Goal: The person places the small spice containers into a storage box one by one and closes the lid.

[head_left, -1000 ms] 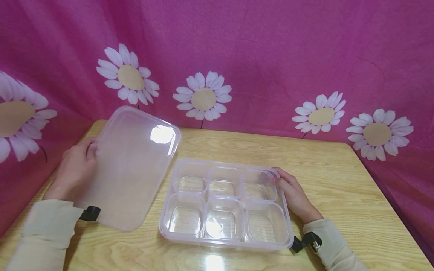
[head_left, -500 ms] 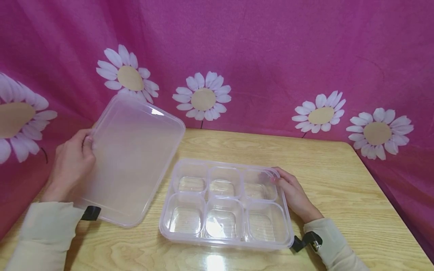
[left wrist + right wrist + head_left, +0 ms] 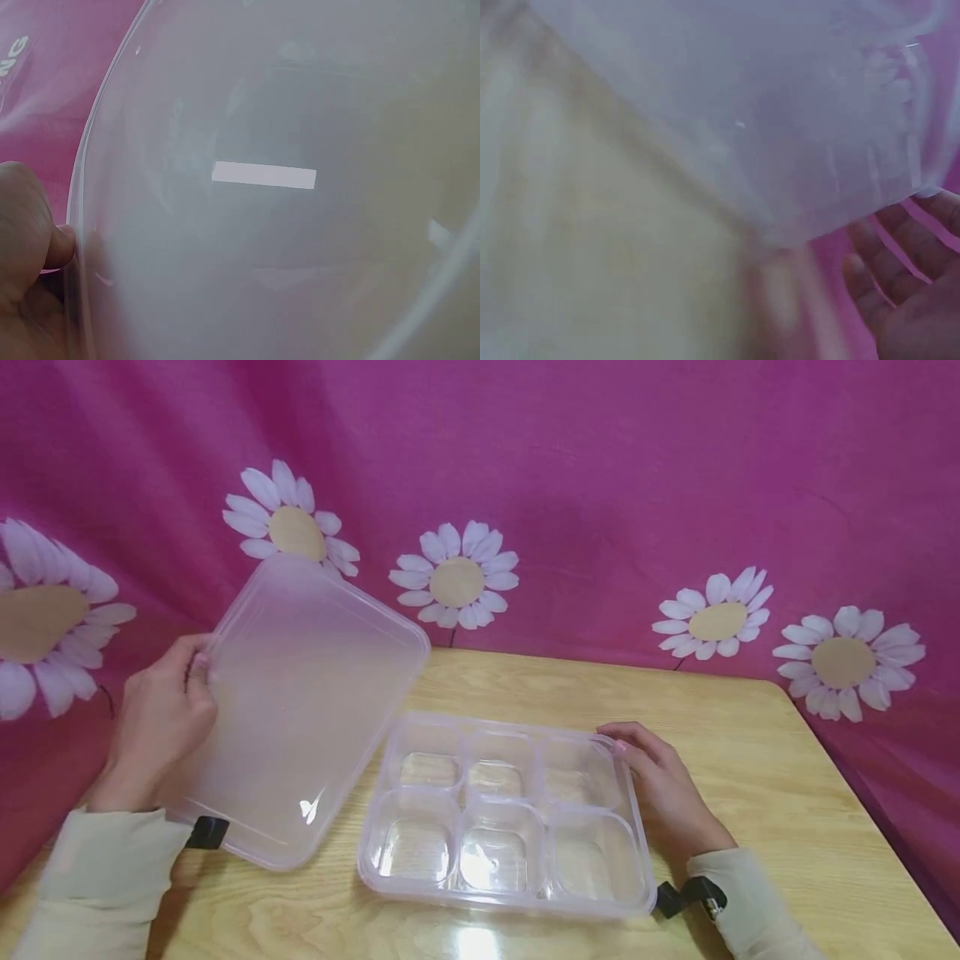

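My left hand (image 3: 161, 710) pinches the left edge of a translucent plastic lid (image 3: 300, 718). It is held tilted above the left side of the table, its lower right edge near the box. In the left wrist view the lid (image 3: 262, 247) fills most of the picture, with thumb and fingers at its edge. A clear plastic box (image 3: 540, 810) with several square compartments stands on the table. My right hand (image 3: 671, 785) is at its back right corner, fingertips right at the rim. In the right wrist view the fingers (image 3: 900, 262) look spread and loose beside the box wall (image 3: 817, 165).
The light wooden table (image 3: 750, 760) reaches back to a magenta curtain (image 3: 570, 485) printed with white daisies. Its right edge (image 3: 870, 818) slopes down the right side of the head view. Both wrists wear black straps (image 3: 705, 893) over pale sleeves.
The left hand has lifted and tilted the lid up and slightly right, and glare shifted on it. The right hand's fingers have loosened at the box corner. The box stays in place.
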The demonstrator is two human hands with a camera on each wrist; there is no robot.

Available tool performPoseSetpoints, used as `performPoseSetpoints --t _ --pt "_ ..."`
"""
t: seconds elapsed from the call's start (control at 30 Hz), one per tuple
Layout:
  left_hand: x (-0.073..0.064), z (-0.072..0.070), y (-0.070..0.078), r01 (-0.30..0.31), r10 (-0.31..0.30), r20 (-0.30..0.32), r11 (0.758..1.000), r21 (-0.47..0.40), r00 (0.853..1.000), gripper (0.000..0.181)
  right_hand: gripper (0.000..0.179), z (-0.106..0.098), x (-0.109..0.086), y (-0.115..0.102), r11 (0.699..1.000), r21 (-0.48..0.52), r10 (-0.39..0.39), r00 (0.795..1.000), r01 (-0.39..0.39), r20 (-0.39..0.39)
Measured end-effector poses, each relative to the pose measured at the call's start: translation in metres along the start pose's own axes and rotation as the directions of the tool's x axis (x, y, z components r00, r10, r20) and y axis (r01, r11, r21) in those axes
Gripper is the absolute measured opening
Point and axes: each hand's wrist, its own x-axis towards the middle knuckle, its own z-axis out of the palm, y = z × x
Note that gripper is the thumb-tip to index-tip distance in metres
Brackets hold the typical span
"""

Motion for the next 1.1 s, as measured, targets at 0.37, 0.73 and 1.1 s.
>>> performPoseSetpoints --t 0.37,0.73,1.1 --pt "-0.005 0.003 0.024 -0.16 0.16 -0.002 0.985 -0.066 0.987 0.026 0.029 -0.014 0.009 -0.066 0.965 -0.17 -0.21 0.976 0.199 -0.054" --pt "-0.009 -0.006 0.04 -0.184 0.184 -0.005 0.979 -0.089 0.983 0.025 0.021 0.027 0.035 -0.136 0.937 -0.221 -0.24 0.958 0.271 0.156" --pt "-0.012 -0.011 0.048 -0.27 0.27 -0.012 0.959 -0.085 0.963 0.025 0.032 0.077 0.061 -0.179 0.92 -0.25 -0.222 0.926 0.303 0.305"
